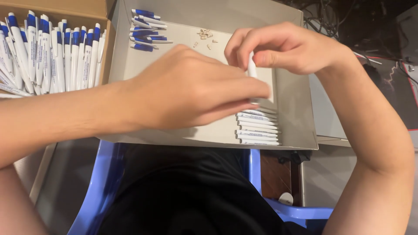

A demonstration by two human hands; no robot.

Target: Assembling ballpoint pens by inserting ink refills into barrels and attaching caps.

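My left hand hovers over a shallow grey cardboard box, fingers together and stretched to the right. My right hand pinches a white pen barrel, held nearly upright just above my left fingertips. Both hands seem to meet on this barrel; its lower end is hidden. Below them several white pen barrels lie stacked in the box's near right corner.
Blue-and-white pen parts and small beige bits lie at the box's far side. A brown carton at the left holds several assembled blue-and-white pens. A blue plastic chair is under me; cables lie at the upper right.
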